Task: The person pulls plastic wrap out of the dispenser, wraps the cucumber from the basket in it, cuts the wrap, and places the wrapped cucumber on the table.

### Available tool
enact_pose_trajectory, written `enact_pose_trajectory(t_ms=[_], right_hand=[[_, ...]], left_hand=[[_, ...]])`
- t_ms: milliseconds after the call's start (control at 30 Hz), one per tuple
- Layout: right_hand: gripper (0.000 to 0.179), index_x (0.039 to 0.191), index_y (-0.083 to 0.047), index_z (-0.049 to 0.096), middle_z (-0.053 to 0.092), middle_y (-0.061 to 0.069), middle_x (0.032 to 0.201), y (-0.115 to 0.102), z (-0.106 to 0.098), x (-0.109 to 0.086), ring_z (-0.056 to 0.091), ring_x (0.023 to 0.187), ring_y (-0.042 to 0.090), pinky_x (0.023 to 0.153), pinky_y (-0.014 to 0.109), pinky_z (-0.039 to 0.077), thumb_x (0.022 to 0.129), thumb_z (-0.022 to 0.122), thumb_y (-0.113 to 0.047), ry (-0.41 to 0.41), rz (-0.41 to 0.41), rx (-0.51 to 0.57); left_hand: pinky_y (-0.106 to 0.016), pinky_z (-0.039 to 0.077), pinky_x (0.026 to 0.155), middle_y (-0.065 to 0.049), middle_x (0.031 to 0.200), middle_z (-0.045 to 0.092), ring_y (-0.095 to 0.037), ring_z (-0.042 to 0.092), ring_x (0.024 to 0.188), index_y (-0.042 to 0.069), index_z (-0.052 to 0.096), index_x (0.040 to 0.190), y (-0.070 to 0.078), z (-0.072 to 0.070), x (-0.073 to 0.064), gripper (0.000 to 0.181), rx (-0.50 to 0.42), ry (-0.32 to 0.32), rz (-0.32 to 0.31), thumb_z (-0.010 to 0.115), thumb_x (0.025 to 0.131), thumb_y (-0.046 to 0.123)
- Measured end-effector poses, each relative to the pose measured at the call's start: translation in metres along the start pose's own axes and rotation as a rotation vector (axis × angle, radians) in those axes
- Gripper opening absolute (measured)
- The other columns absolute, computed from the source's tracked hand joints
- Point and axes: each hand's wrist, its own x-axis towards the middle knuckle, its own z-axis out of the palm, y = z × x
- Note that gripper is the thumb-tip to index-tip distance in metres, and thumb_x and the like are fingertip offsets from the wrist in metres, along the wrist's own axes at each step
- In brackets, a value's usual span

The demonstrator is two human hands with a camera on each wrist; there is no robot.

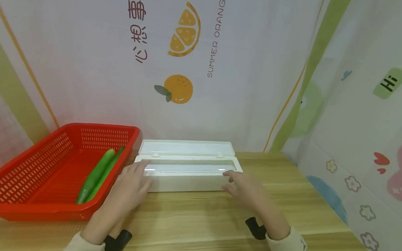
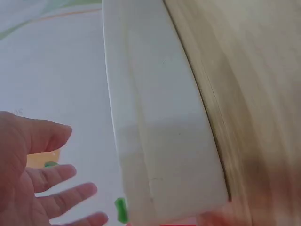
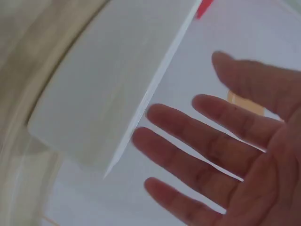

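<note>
A long white box (image 1: 188, 184) with its hinged lid (image 1: 186, 148) raised sits on the table; it looks like a cling film dispenser, and a pale, shiny strip shows inside. My left hand (image 1: 127, 186) hovers at its left end, fingers spread. In the left wrist view, the thumb and fingers (image 2: 56, 178) are apart beside the box, holding nothing. Over the right end is my right hand (image 1: 243, 187), fingers loosely extended. The right wrist view has its fingertips (image 3: 155, 113) right at the box's edge, with nothing in the grasp.
A red plastic basket (image 1: 49, 210) stands on the left, close beside the left forearm. Inside lie a cucumber (image 1: 95, 177) and a thinner green vegetable (image 1: 108, 172). Behind the wooden table (image 1: 190, 222) hangs a printed white cloth (image 1: 250, 67); another covers the right side.
</note>
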Motion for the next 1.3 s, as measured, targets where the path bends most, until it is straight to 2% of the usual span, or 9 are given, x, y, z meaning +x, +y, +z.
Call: enact_pose_trajectory(t_ms=[100,233,400,567,767,1033,1133,1300], right_hand=[[0.033,0.120,-0.008,0.059,0.064,0.010,0.114,0.012,-0.004,0.009,0.063,0.098,0.025,0.081,0.041,0.051,0.090,0.061,-0.021,0.023,0.055,0.066],[0.032,0.118,-0.001,0.057,0.058,0.016,0.123,0.032,0.002,0.019,0.052,0.117,0.034,0.096,0.047,0.043,0.089,0.062,-0.012,0.089,0.007,0.109],[0.039,0.126,0.004,0.050,0.050,0.023,0.130,0.053,0.016,0.030,0.046,0.122,0.039,0.100,0.052,0.038,0.091,0.058,-0.013,0.090,-0.032,0.227],[0.040,0.126,0.005,0.051,0.050,0.023,0.130,0.066,0.026,0.035,0.045,0.122,0.040,0.100,0.052,0.037,0.092,0.057,-0.016,0.088,-0.043,0.287],[0.032,0.122,0.003,0.055,0.049,0.021,0.132,0.073,0.029,0.037,0.043,0.125,0.040,0.102,0.053,0.036,0.094,0.053,-0.014,0.071,-0.042,0.333],[0.019,0.100,0.005,0.064,0.055,0.020,0.118,0.072,0.030,0.043,0.045,0.116,0.038,0.096,0.051,0.041,0.091,0.058,-0.010,0.115,-0.069,0.299],[0.017,0.096,0.004,0.065,0.056,0.019,0.116,0.072,0.030,0.045,0.045,0.114,0.037,0.094,0.051,0.041,0.091,0.058,-0.011,0.120,-0.065,0.302],[0.016,0.092,0.003,0.064,0.056,0.019,0.114,0.070,0.031,0.047,0.044,0.113,0.037,0.094,0.053,0.040,0.091,0.058,-0.011,0.128,-0.051,0.326]], left_hand=[[-0.062,0.033,0.097,-0.028,0.129,0.047,-0.049,0.041,0.116,-0.005,0.043,0.130,-0.004,0.004,0.005,0.049,-0.049,-0.026,-0.052,0.057,0.089,0.019],[-0.060,0.032,0.099,-0.033,0.125,0.047,-0.051,0.042,0.115,-0.010,0.042,0.129,-0.009,0.010,0.011,0.049,-0.081,-0.037,-0.104,0.055,0.090,0.016],[-0.059,0.031,0.101,-0.034,0.130,0.041,-0.049,0.039,0.120,-0.009,0.040,0.132,-0.018,0.017,0.014,0.047,-0.106,-0.060,-0.151,0.053,0.093,0.014],[-0.061,0.031,0.101,-0.034,0.137,0.034,-0.049,0.035,0.126,-0.004,0.040,0.134,-0.026,0.023,0.015,0.046,-0.130,-0.096,-0.158,0.051,0.094,0.015],[-0.061,0.030,0.101,-0.035,0.139,0.030,-0.051,0.033,0.126,-0.006,0.041,0.133,-0.032,0.022,0.020,0.045,-0.183,-0.127,-0.163,0.051,0.094,0.015],[-0.059,0.033,0.099,-0.030,0.136,0.032,-0.048,0.040,0.119,-0.008,0.054,0.113,-0.035,0.022,0.029,0.032,-0.320,-0.092,-0.271,0.045,0.089,0.012],[-0.058,0.030,0.101,-0.030,0.138,0.028,-0.049,0.036,0.122,-0.006,0.056,0.107,-0.033,0.019,0.031,0.028,-0.350,-0.140,-0.303,0.044,0.089,0.012],[-0.058,0.031,0.101,-0.029,0.140,0.024,-0.048,0.032,0.125,-0.004,0.055,0.101,-0.032,0.016,0.034,0.024,-0.341,-0.190,-0.354,0.043,0.090,0.013]])
